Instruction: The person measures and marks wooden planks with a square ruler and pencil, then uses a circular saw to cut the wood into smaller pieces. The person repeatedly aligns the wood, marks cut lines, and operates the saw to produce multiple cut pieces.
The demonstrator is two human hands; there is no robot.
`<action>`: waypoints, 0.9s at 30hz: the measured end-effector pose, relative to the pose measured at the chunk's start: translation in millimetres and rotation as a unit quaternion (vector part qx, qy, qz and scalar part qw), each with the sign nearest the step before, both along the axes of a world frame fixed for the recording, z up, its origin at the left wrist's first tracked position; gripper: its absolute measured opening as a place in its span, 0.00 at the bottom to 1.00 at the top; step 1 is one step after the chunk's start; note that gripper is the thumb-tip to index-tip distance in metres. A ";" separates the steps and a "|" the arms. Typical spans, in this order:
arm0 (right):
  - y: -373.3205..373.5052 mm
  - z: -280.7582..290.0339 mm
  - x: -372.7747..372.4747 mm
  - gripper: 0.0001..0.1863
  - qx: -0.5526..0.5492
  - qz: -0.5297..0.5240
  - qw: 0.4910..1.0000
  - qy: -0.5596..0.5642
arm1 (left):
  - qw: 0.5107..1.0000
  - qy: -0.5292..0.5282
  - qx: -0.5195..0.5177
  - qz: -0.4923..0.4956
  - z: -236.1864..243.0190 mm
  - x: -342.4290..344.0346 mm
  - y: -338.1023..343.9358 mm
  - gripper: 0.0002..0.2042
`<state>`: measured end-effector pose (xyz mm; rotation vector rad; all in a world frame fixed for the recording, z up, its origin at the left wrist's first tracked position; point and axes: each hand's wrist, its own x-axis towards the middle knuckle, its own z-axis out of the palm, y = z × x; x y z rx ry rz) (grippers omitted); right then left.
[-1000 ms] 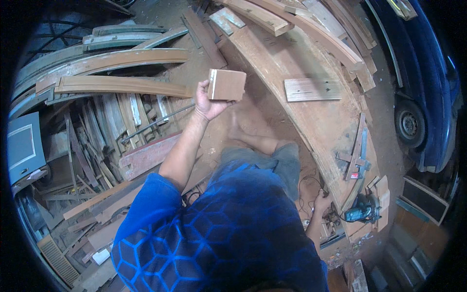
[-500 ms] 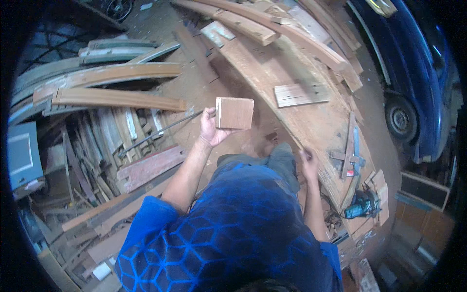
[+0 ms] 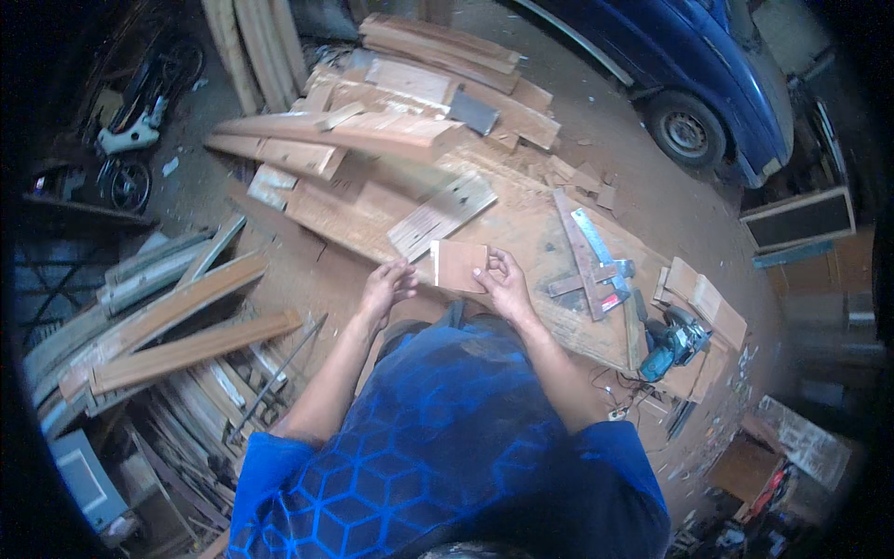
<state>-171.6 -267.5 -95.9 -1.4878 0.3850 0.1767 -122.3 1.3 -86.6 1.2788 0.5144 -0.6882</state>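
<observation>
My right hand (image 3: 499, 279) grips a small square wooden block (image 3: 453, 264), thumb on its face, at the near edge of a long board worktop (image 3: 521, 233). Just left of the block, my left hand (image 3: 389, 289) has its fingers curled together; anything inside them is too small to make out. Above the block lies a pale slotted board (image 3: 442, 214). To the right, a wooden square (image 3: 570, 242) and a metal square (image 3: 591, 238) lie crossed on the worktop, with a teal circular saw (image 3: 661, 359) on scrap wood nearer me.
Curved timbers (image 3: 372, 130) are piled at the worktop's far end; more curved pieces (image 3: 168, 331) and offcuts lie at left. A motorbike (image 3: 135, 135) stands back left, a blue vehicle (image 3: 736, 84) back right. A framed panel (image 3: 796, 219) and clutter are at right.
The block has passed from my left hand to my right hand, which has come up from beside the worktop. My view has turned toward the worktop, which now lies ahead.
</observation>
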 end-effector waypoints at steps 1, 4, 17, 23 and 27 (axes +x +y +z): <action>-13.6 -6.0 6.0 0.28 0.029 -0.054 0.997 0.054 | 0.999 0.019 0.037 -0.006 -11.6 5.5 -1.8 0.23; -60.1 -52.5 29.7 0.29 0.134 -0.205 0.961 0.130 | 0.993 0.015 0.115 -0.036 -53.1 27.5 -17.9 0.25; -185.6 -103.8 88.2 0.27 -0.174 -0.093 0.975 0.104 | 0.676 -0.249 0.574 -0.388 -157.7 132.6 -116.3 0.56; -242.5 -127.9 -27.9 0.25 -0.500 -0.022 0.859 0.105 | 0.629 -0.180 0.587 -0.477 -163.4 159.2 -123.7 0.64; -229.3 -128.4 -44.2 0.27 -0.563 -0.015 0.826 0.031 | 0.819 -0.137 0.338 -0.443 -140.0 171.8 -99.6 0.56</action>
